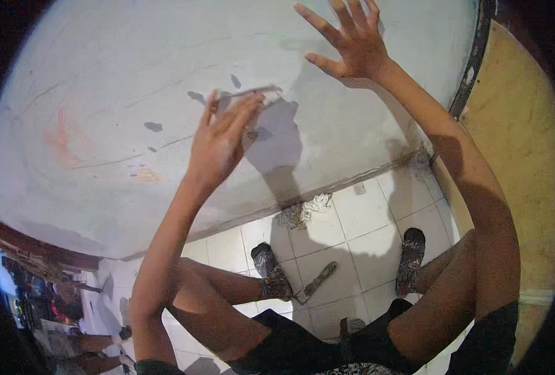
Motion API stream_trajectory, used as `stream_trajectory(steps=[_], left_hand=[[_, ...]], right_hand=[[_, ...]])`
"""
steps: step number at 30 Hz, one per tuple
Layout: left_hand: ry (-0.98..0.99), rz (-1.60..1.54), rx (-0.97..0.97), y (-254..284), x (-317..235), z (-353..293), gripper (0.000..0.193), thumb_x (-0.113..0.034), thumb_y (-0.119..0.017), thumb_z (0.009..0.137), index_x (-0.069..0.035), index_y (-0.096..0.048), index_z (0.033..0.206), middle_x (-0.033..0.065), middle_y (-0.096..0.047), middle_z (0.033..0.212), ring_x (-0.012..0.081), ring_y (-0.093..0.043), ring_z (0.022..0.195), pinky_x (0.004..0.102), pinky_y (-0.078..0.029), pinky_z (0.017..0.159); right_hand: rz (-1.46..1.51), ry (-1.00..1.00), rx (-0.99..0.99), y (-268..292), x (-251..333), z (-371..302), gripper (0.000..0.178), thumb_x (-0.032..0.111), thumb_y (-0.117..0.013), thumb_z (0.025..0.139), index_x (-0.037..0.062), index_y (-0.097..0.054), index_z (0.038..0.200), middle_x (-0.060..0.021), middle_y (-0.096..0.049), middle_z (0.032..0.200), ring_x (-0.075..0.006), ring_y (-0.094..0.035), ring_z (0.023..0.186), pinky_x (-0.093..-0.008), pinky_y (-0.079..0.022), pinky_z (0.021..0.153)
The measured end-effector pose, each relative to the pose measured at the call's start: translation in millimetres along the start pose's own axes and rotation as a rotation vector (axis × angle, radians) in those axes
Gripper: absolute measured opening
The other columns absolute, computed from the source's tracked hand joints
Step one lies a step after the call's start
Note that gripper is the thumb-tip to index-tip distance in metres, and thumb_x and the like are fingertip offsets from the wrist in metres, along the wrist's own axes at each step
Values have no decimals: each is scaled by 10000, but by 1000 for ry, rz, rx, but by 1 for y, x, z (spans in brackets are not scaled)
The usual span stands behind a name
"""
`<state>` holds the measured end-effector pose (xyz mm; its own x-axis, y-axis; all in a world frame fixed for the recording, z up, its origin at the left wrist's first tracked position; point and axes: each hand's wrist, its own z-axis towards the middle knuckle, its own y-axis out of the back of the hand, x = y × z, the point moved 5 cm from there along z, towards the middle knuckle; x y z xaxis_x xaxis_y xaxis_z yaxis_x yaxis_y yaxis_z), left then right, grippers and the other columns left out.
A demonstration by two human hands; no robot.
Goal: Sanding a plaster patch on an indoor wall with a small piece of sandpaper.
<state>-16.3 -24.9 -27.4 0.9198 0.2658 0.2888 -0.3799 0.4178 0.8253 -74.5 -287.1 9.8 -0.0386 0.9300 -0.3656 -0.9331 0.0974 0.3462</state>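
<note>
A white wall (121,94) with cracks, grey patches and orange smudges stands in front of me. Over its middle reaches my left hand (218,144), fingers stretched and one apart from the others. Its fingertips are at a pale, raised strip (272,97) that looks like loose paint; whether they grip it is hard to make out. Higher up and to the right, my right hand (355,53) is open against the wall, fingers spread, holding nothing. A scraper-like tool (318,281) lies on the floor between my feet.
White flakes (315,205) are heaped on the tiled floor (371,237) along the wall's base. A yellow-brown panel (515,162) rises at the right beside a dark edge strip (471,69). Cluttered items (46,294) sit at the lower left under a brown wooden edge (40,247).
</note>
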Motion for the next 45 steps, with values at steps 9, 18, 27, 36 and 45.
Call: stream_trajectory(steps=[9, 18, 27, 36, 45], left_hand=[[-62, -6, 179, -39, -20, -12, 628, 102, -532, 802, -77, -531, 1404, 70, -556, 1472, 209, -517, 1371, 551, -219, 1238], [17, -21, 16, -2, -5, 2, 644, 116, -522, 810, -101, -525, 1416, 89, -610, 1407, 238, -552, 1335, 542, -239, 1232], [-79, 16, 222, -45, -23, -12, 646, 93, -539, 786, -83, -533, 1407, 90, -589, 1432, 223, -539, 1348, 515, -222, 1250], [-2, -14, -53, 1, -6, 15, 601, 108, -541, 816, -85, -557, 1385, 82, -622, 1396, 231, -574, 1316, 562, -214, 1233], [-103, -9, 190, -49, -31, 8, 633, 83, -566, 792, -89, -536, 1401, 79, -547, 1477, 220, -518, 1366, 510, -247, 1248]], right_hand=[[-4, 8, -55, -3, 0, 1, 822, 676, -512, 918, 260, -301, 1595, -241, -129, 1664, -503, -117, 1515, -762, -195, 1080], [11, 7, -7, 0, -2, -2, 817, 630, -555, 916, 260, -296, 1596, -245, -114, 1665, -510, -105, 1516, -764, -181, 1087], [20, 10, -45, -3, -1, 0, 813, 624, -551, 921, 257, -288, 1596, -237, -113, 1666, -504, -97, 1519, -758, -166, 1097], [23, 12, -37, 2, -2, 1, 811, 605, -560, 929, 269, -262, 1604, -233, -98, 1670, -504, -90, 1520, -756, -171, 1097], [42, 3, -46, 2, -1, 1, 816, 614, -565, 920, 271, -273, 1601, -235, -110, 1667, -507, -101, 1517, -760, -184, 1089]])
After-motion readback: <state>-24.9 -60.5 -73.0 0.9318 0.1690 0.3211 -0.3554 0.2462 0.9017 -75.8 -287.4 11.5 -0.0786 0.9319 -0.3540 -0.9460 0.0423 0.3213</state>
